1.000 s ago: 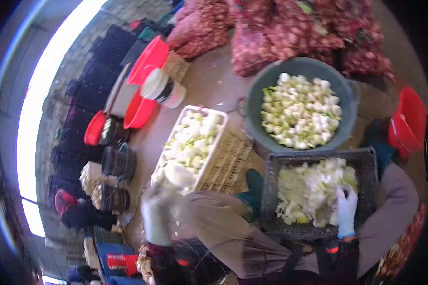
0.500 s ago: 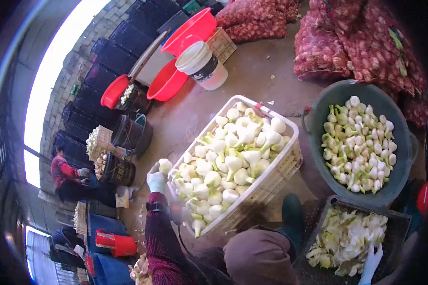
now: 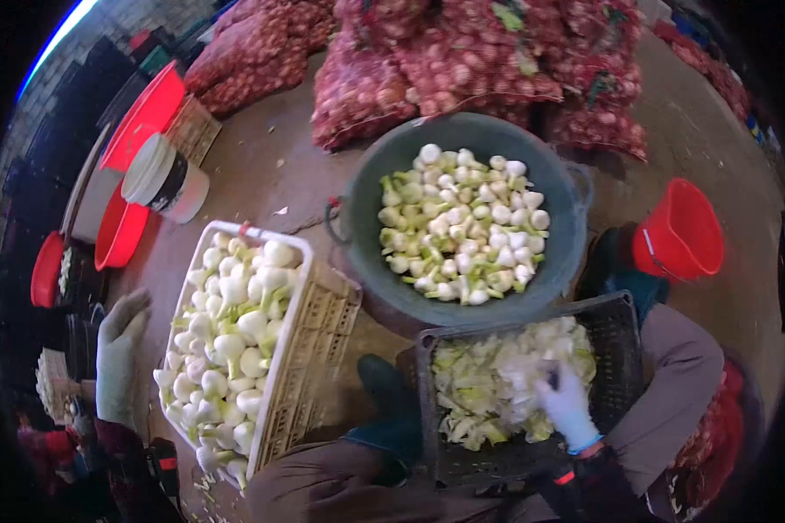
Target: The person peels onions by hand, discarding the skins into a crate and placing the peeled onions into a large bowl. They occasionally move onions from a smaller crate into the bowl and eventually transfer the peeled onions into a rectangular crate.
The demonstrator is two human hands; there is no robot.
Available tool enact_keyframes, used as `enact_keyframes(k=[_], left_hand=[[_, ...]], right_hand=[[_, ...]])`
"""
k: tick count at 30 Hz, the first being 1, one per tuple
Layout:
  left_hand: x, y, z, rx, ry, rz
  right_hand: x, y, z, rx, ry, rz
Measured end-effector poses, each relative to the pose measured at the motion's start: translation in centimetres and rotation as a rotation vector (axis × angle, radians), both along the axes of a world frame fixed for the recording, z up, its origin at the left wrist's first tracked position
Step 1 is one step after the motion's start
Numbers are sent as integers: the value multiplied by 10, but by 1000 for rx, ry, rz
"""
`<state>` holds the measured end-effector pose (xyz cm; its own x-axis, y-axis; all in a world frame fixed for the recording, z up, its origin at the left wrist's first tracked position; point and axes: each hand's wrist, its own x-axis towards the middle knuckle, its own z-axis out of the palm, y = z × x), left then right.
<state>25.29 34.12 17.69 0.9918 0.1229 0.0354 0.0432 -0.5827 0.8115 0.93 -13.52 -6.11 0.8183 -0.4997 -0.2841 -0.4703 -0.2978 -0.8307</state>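
My left hand, in a pale glove, is raised left of the white crate heaped with peeled bulbs. Its fingers are stretched out and hold nothing visible. In a white glove, my right hand reaches down over the pale peelings in the black crate. Its fingertips are blurred by a dark patch, so whether they grip anything is unclear. Beyond that crate stands a big green tub with smaller trimmed bulbs inside.
Net sacks of reddish bulbs lie behind the tub. A red bucket stands at the right. A white bucket and red basins are at the upper left. Another person's red sleeve shows at the lower left.
The view has turned right, and the crates and tub appear further left. My left hand, earlier at a bulb by the white crate's edge, is now empty. My right hand is further over the peelings.
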Motion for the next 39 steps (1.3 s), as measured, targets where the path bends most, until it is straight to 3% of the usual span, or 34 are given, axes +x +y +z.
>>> enact_keyframes(k=[3, 4, 5, 6, 9, 11, 13, 15, 20, 22, 23, 25, 27, 28, 29, 30, 33, 39], left_hand=[[5, -165, 20, 6, 277, -422], [24, -188, -3, 217, 281, -630], [30, -230, -27, 28, 438, -668], [56, -240, -85, 139, 367, -830], [104, -296, -199, 538, 326, -878], [135, -313, -261, 670, 342, -849], [155, -318, -309, 904, 329, -787], [159, -323, -322, 1101, 391, -796], [167, -315, -312, 1172, 375, -800], [161, -297, -303, 195, 543, -509], [144, -302, -280, 202, 536, -524], [87, -332, -210, -522, 692, -315], [32, -337, -179, -771, 766, -320], [3, -343, -162, -721, 774, -330], [-25, -344, -150, -660, 787, -323], [-53, -345, -139, -696, 808, -306], [-119, -335, -125, -800, 841, -243], [-199, -325, -107, -703, 608, -165]], right_hand=[[8, 7, 9, 216, 25, 117], [3, 6, 1, 92, -8, 177], [1, 2, 0, 113, 30, 233], [1, -3, 3, 165, 85, 244], [6, -18, 26, 249, 137, 178], [4, -27, 29, 63, -81, 176], [8, -39, 35, 249, 55, 173], [15, -43, 33, 261, 88, 141], [18, -39, 29, 218, 72, 145], [19, -33, 32, 359, -31, 92], [17, -29, 30, 360, -40, 78], [9, -23, 22, 356, -141, 203], [7, -17, 24, 383, -149, 182], [9, -16, 30, 410, -157, 169], [10, -16, 40, 274, -230, 197], [13, -17, 51, 137, -298, 226], [6, -13, 76, 77, -421, 276], [-23, 3, 76, -97, -221, 546]])
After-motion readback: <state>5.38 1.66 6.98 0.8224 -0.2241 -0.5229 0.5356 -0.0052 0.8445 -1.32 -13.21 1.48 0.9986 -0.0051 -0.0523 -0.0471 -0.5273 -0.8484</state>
